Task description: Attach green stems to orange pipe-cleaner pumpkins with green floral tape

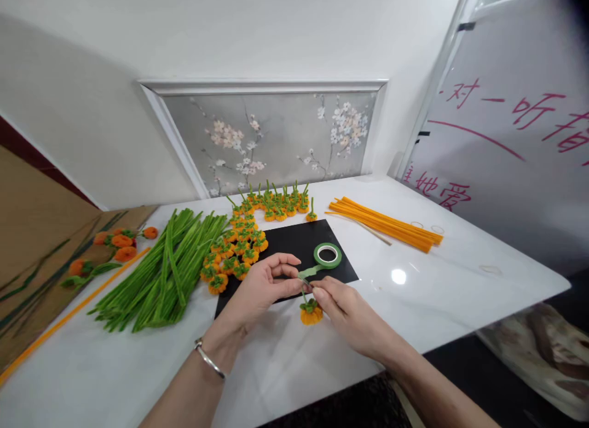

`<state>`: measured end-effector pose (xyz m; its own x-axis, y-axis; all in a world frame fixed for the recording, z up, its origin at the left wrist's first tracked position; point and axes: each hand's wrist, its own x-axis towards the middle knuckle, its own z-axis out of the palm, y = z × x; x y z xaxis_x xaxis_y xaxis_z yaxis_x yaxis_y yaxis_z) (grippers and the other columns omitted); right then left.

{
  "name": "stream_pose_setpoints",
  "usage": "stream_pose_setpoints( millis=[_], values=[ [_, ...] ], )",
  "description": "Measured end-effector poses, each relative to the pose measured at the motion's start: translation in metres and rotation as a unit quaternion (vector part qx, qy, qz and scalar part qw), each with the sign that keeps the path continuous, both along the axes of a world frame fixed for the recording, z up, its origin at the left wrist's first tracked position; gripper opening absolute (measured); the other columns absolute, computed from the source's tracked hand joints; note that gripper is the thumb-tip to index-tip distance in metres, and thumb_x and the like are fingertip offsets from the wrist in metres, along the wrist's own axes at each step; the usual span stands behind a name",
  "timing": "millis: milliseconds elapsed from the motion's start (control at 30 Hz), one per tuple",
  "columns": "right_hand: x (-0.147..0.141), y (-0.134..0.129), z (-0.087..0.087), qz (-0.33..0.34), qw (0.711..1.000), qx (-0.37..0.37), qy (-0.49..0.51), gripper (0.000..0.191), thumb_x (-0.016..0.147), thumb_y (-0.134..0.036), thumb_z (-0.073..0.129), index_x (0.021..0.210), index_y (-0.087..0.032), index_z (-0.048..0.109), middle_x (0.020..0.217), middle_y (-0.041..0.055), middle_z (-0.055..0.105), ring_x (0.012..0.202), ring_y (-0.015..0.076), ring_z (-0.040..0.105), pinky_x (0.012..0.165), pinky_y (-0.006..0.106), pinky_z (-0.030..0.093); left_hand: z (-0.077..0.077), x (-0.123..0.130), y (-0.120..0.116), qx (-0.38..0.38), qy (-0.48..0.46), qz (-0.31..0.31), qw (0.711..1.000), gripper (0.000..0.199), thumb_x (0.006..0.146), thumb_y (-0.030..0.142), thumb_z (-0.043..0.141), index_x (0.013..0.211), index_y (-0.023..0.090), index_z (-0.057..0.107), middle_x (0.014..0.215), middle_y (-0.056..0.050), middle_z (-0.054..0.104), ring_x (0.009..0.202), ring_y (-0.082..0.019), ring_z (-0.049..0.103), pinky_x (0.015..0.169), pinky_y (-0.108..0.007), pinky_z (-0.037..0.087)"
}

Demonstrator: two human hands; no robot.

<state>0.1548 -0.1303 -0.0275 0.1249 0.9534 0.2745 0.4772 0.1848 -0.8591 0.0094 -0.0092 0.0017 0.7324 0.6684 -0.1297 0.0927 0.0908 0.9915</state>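
An orange fuzzy pipe-cleaner flower with green leaves hangs bloom-down, its short green stem rising between my fingertips. Thumb and fingers of my left hand pinch the loose end of a green floral tape strip beside that stem. That strip runs back to the floral tape roll lying on a black mat. My right hand is closed at the stem from the other side. A thin dark piece shows between the fingertips; its kind is unclear. The exact contact points are partly hidden.
Several finished orange flowers stand bloom-down behind my left hand. Green pipe cleaners lie piled at left, orange pipe cleaners at back right. Orange-red flowers rest on cardboard at far left. The white table meets a wall behind.
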Motion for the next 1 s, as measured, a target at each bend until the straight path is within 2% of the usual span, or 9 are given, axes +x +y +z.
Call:
stream_pose_setpoints(
  millis=[233, 400, 533, 667, 700, 767, 867, 1000],
  values=[
    [-0.002, 0.004, 0.002, 0.007, 0.999, 0.02, 0.03, 0.027, 0.098, -0.028, 0.036, 0.085, -0.018, 0.057, 0.081, 0.0023, 0.054, 0.072, 0.0135, 0.052, 0.066, 0.026, 0.042, 0.001, 0.001, -0.002, -0.001, -0.01, -0.004, 1.0, 0.037, 0.071, 0.02, 0.078, 0.101, 0.016, 0.057, 0.08, 0.002, 0.064, 0.071, -0.008, 0.063, 0.07, -0.02, 0.05],
    [-0.005, 0.006, -0.005, -0.027, 0.998, 0.015, 0.055, 0.03, 0.097, -0.033, 0.037, 0.081, -0.018, 0.057, 0.074, 0.0014, 0.054, 0.066, 0.0131, 0.05, 0.06, 0.025, 0.041, 0.0, 0.0, -0.002, -0.009, -0.019, -0.006, 1.0, 0.039, 0.07, 0.022, 0.079, 0.102, 0.017, 0.057, 0.08, 0.003, 0.064, 0.074, -0.01, 0.065, 0.073, -0.023, 0.05],
    [0.001, 0.008, -0.003, -0.036, 0.998, 0.017, 0.038, 0.032, 0.097, -0.035, 0.035, 0.098, -0.017, 0.062, 0.08, 0.0035, 0.06, 0.068, 0.0142, 0.054, 0.061, 0.026, 0.043, -0.004, -0.001, 0.003, 0.005, -0.027, 0.016, 0.999, 0.037, 0.071, 0.022, 0.078, 0.102, 0.016, 0.058, 0.082, 0.001, 0.064, 0.077, -0.01, 0.064, 0.075, -0.022, 0.049],
    [0.032, 0.017, 0.004, -0.117, 0.99, -0.003, -0.076, 0.029, 0.095, -0.033, 0.042, 0.116, -0.019, 0.057, 0.082, 0.003, 0.065, 0.068, 0.0159, 0.058, 0.063, 0.026, 0.044, -0.006, -0.001, 0.005, 0.001, -0.039, 0.059, 0.997, 0.036, 0.071, 0.021, 0.077, 0.102, 0.016, 0.059, 0.083, 0.002, 0.062, 0.078, -0.009, 0.063, 0.078, -0.023, 0.049],
    [0.042, 0.022, 0.006, -0.148, 0.981, -0.025, -0.126, 0.026, 0.094, -0.032, 0.044, 0.113, -0.02, 0.058, 0.081, 0.0023, 0.066, 0.067, 0.0162, 0.059, 0.062, 0.026, 0.044, -0.005, -0.001, 0.005, -0.001, -0.039, 0.067, 0.997, 0.036, 0.071, 0.021, 0.076, 0.102, 0.016, 0.059, 0.082, 0.002, 0.061, 0.077, -0.009, 0.063, 0.077, -0.023, 0.05],
    [0.063, 0.036, 0.007, -0.196, 0.941, -0.078, -0.264, 0.019, 0.094, -0.029, 0.045, 0.101, -0.021, 0.061, 0.084, 0.0028, 0.068, 0.076, 0.0177, 0.062, 0.067, 0.027, 0.043, -0.004, 0.0, 0.003, 0.0, -0.036, 0.072, 0.997, 0.035, 0.072, 0.021, 0.076, 0.102, 0.016, 0.059, 0.081, 0.002, 0.061, 0.075, -0.008, 0.062, 0.075, -0.023, 0.05],
    [0.085, 0.06, 0.003, -0.215, 0.92, -0.096, -0.314, 0.016, 0.091, -0.023, 0.05, 0.092, -0.018, 0.064, 0.095, 0.0092, 0.069, 0.086, 0.0221, 0.063, 0.069, 0.029, 0.04, -0.002, 0.0, -0.001, 0.011, -0.032, 0.079, 0.996, 0.034, 0.072, 0.02, 0.075, 0.101, 0.016, 0.058, 0.08, 0.001, 0.062, 0.072, -0.009, 0.061, 0.072, -0.023, 0.051],
    [0.093, 0.083, -0.01, -0.224, 0.906, -0.11, -0.342, 0.012, 0.087, -0.023, 0.057, 0.09, -0.017, 0.067, 0.094, 0.0109, 0.069, 0.088, 0.0242, 0.063, 0.069, 0.029, 0.04, -0.001, 0.0, -0.002, 0.019, -0.046, 0.091, 0.995, 0.036, 0.069, 0.02, 0.076, 0.1, 0.016, 0.059, 0.083, 0.001, 0.06, 0.071, -0.009, 0.062, 0.07, -0.025, 0.052]
  ],
)
